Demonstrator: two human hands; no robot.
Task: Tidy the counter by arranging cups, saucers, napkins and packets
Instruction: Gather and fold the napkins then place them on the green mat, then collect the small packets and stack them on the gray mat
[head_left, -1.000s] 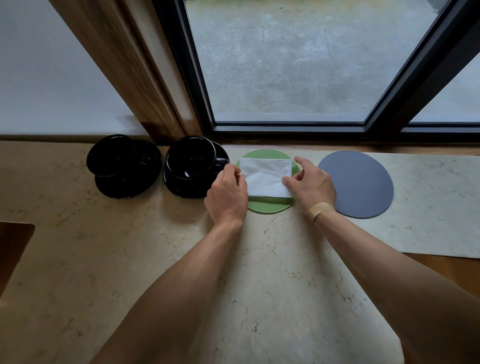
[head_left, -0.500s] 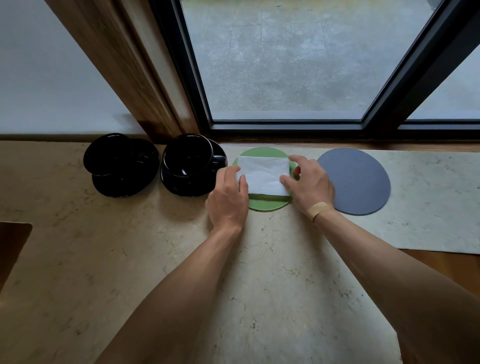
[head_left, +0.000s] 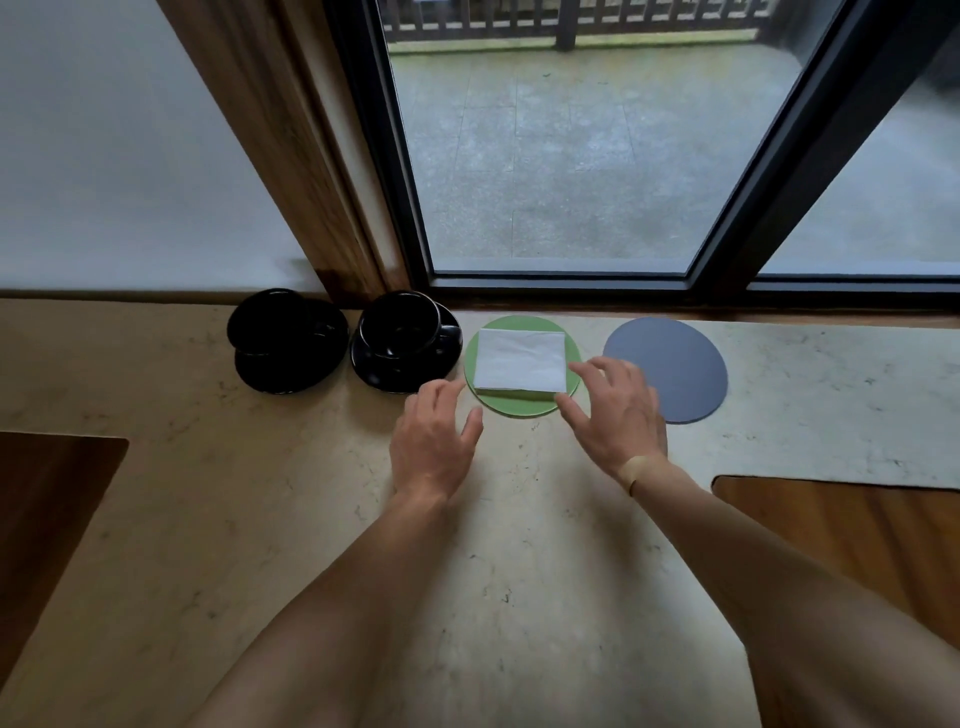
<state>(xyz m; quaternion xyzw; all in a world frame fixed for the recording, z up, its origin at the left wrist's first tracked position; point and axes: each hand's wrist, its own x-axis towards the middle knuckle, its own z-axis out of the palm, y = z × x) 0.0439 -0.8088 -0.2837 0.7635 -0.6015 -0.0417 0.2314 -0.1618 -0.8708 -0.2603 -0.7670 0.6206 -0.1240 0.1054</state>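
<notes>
Head view: napkin (head_left: 521, 360) on green coaster (head_left: 519, 406)

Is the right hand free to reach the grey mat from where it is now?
Probably yes. The right hand is open and empty, hovering just left of the grey mat. Nothing lies on the mat or between the two; the napkin sits on the green mat on the hand's other side.

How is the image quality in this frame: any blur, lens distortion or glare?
Head view: wide-angle bending bows the window frame and counter edge; daylight is soft with faint shadows; the black cups lose detail in darkness; left hand and right hand are slightly motion-soft; the napkin stays crisp.
</notes>
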